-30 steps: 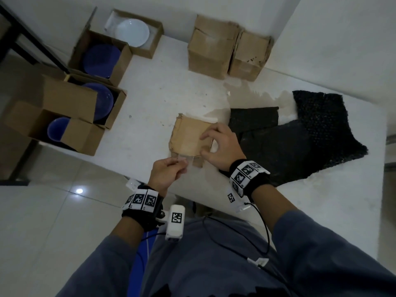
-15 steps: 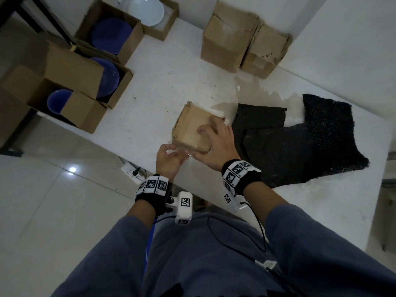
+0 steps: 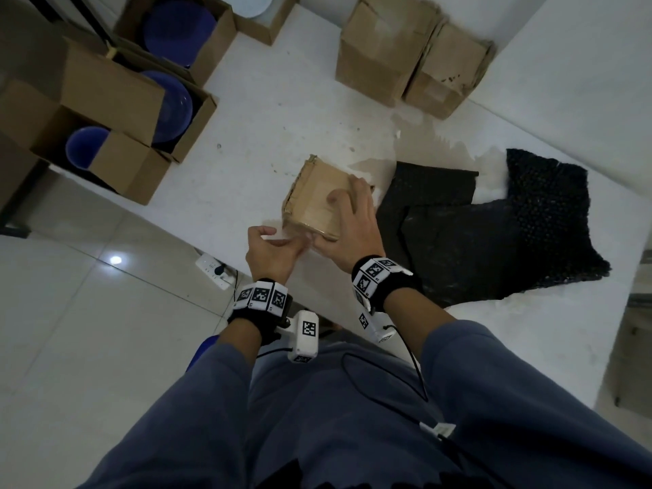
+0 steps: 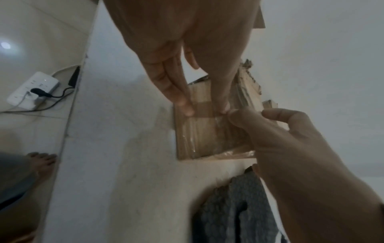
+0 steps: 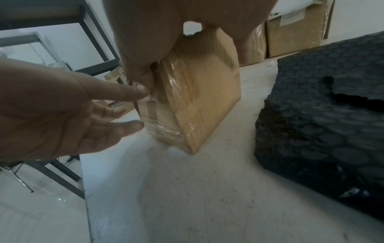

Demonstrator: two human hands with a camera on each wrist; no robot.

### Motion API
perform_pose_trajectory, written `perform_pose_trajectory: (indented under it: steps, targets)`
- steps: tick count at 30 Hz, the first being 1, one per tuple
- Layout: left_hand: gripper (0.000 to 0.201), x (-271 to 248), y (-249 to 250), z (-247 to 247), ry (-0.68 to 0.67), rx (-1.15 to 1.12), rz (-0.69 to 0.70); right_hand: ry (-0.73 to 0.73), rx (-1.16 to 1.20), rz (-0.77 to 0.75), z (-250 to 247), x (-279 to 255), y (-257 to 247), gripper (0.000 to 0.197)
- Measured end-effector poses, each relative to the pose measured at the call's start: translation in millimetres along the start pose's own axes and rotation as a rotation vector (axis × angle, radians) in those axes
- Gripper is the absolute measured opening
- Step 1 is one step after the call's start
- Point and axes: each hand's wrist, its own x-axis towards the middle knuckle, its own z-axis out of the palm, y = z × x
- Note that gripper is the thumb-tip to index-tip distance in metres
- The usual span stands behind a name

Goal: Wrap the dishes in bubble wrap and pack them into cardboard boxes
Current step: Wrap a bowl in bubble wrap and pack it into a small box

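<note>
A small closed cardboard box (image 3: 314, 202) stands on the white table (image 3: 247, 135) close to its near edge. My right hand (image 3: 352, 220) grips it, fingers spread over the top and thumb on the near face. My left hand (image 3: 275, 247) is at that near face. In the left wrist view its straight fingers (image 4: 182, 102) press clear tape (image 4: 197, 131) flat against the cardboard. In the right wrist view my left index finger touches the taped edge of the box (image 5: 199, 98). Black bubble wrap (image 3: 494, 238) lies just right of the box.
Open boxes at the table's left end hold blue plates (image 3: 169, 107) and a blue bowl (image 3: 86, 146). Two closed boxes (image 3: 381, 58) stand by the back wall. A power strip (image 3: 213, 271) lies on the tiled floor below the near edge.
My left hand has brought the clear tape up to the box's near face and now presses it flat. My right hand has slid further over the top of the box.
</note>
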Motion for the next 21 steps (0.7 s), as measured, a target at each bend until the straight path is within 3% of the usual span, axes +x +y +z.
perform_pose_trajectory:
  steps: [3, 6, 8, 13, 17, 21]
  targets:
    - [0.080, 13, -5, -6, -0.049, 0.086, 0.218, 0.019, -0.022, 0.002, 2, 0, -1, 0.066]
    - [0.094, 33, 4, -15, -0.200, 0.232, 0.469, 0.032, -0.044, 0.013, 3, 0, -2, 0.066]
    - [0.106, 43, 19, -19, -0.308, 0.334, 0.550, 0.043, -0.052, 0.008, 3, 0, -2, 0.067]
    - [0.113, 50, 43, -19, -0.510, 0.523, 0.637, 0.038, -0.032, 0.008, 3, 1, 0, 0.069]
    - [0.094, 50, 37, -18, -0.489, 0.505, 0.618, 0.011, -0.094, -0.020, -3, 2, 2, 0.071]
    - [0.094, 47, 31, -14, -0.456, 0.473, 0.612, -0.018, -0.232, 0.081, -10, 2, 5, 0.086]
